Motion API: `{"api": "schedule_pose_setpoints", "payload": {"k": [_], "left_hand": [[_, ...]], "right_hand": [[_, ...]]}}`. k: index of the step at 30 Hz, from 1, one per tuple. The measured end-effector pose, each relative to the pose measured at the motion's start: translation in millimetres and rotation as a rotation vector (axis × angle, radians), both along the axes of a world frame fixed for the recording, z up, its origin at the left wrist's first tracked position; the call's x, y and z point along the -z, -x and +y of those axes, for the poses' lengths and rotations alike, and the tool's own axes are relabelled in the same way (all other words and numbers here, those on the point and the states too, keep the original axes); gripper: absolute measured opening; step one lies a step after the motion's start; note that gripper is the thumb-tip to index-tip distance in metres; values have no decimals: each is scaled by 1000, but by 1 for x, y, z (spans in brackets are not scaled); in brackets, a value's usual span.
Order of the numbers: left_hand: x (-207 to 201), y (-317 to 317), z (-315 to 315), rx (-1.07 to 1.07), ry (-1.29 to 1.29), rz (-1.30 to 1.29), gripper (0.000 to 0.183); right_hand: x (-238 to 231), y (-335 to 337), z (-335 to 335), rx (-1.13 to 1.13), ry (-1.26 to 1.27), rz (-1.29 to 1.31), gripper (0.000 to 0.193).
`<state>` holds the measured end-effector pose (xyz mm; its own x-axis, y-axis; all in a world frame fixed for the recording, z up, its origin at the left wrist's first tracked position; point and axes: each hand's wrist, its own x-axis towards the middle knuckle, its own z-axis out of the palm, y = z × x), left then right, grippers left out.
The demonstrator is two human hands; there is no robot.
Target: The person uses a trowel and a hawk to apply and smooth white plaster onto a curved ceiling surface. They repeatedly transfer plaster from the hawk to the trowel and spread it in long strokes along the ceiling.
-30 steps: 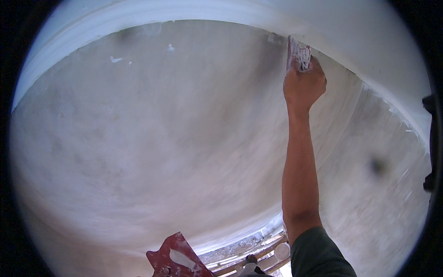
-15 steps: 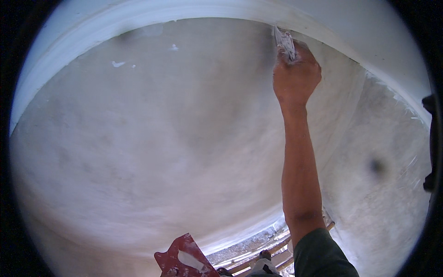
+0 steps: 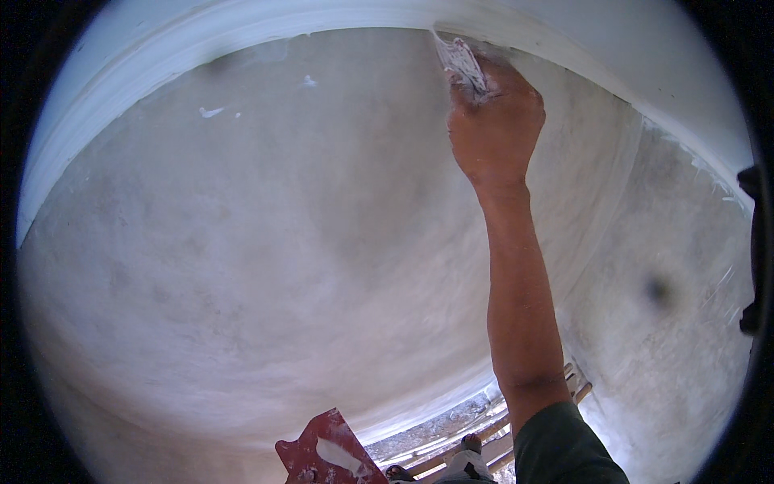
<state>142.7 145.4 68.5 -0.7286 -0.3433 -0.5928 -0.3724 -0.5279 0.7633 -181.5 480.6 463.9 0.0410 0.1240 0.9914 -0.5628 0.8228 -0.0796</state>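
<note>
My right hand [image 3: 500,121] is raised high against the wall, its fingers closed round a putty knife [image 3: 461,66] smeared with white paste. The knife's thin edge meets the top of the grey wall [image 3: 322,202], just under the white moulding [image 3: 242,34]. At the lower edge is a red board [image 3: 334,452], tilted, with a patch of white putty on its face. My left hand does not show.
White blobs [image 3: 211,112] stick to the upper left of the wall. At right the wall turns a corner into another grey face [image 3: 669,234]. Far below are wooden poles [image 3: 501,423] and a foot [image 3: 472,443].
My right hand and the putty knife have slid left along the underside of the moulding. The red board has shifted slightly right.
</note>
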Motion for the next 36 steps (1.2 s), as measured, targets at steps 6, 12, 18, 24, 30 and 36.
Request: {"api": "schedule_pose_setpoints", "payload": {"k": [6, 12, 18, 24, 30, 36], "left_hand": [[-29, 12, 25, -77, 38, 1, 29], [-69, 23, 66, -206, -10, 159, 26], [-67, 32, 83, -177, -155, 281, 21], [-92, 36, 109, -49, -213, 351, 21], [-147, 47, 114, -321, 108, 247, 20], [-141, 40, 140, -336, 141, 298, 18]], "right_hand": [[45, -30, 3, -292, -125, -160, 23], [204, -130, 3, -863, -491, -558, 68], [318, -196, 41, -837, -581, -679, 74], [310, -178, 102, -646, -447, -523, 58], [205, -107, 97, -790, 297, -632, 21], [66, -15, 119, -171, 186, 14, 37]]}}
